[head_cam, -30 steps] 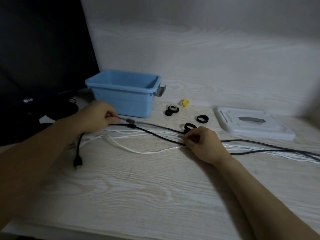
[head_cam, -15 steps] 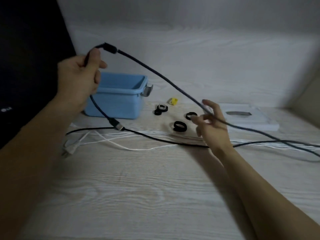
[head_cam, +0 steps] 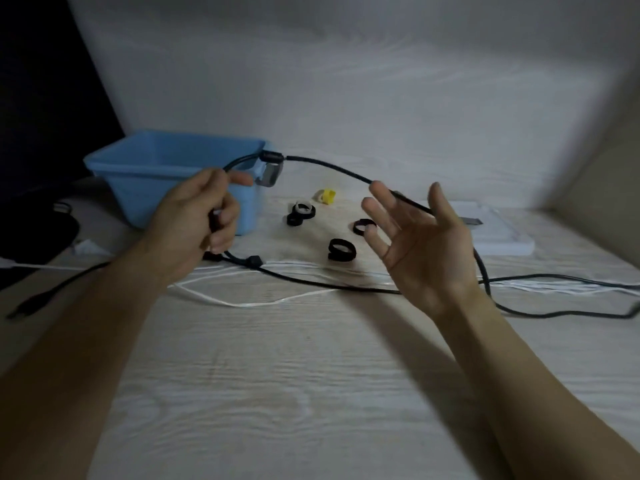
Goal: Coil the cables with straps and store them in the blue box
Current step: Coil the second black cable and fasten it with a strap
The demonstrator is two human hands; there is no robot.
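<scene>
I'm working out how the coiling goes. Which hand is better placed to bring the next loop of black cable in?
Probably the right hand: it is open, and the black cable runs just behind its fingers. The left hand already grips the cable end near the blue box.

pale wood-grain table (head_cam: pixel 311 393), white wall (head_cam: pixel 346 81)

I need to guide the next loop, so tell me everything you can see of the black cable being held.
The black cable is thin, round and matte, with a thicker cylindrical bead near the blue box. The left hand grips it in a fist. From there it arcs up and right, passes behind the open right hand, whose fingers touch it, then drops to the table and trails right. A second strand with another bead lies on the table over white cables.
</scene>
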